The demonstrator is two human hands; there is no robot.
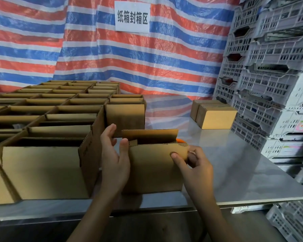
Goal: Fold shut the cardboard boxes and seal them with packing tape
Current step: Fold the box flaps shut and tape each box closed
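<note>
A small brown cardboard box (pixel 152 170) stands on the steel table (pixel 234 163) right in front of me, its flaps still up. My left hand (pixel 115 159) lies against the box's left side, thumb on the near top corner, fingers fairly straight. My right hand (pixel 192 165) pinches the near flap's right corner, thumb on the front face, fingers curled behind it. The far flap (pixel 150 134) stands upright. Something orange (pixel 180 140), possibly a tape dispenser, peeks out behind the box's right corner; most of it is hidden.
Several open cardboard boxes (pixel 47 119) fill the table's left half in rows. Two closed boxes (pixel 215 116) sit at the back right. Grey plastic crates (pixel 269 75) are stacked along the right side. A striped tarp with a paper sign (pixel 132 16) hangs behind.
</note>
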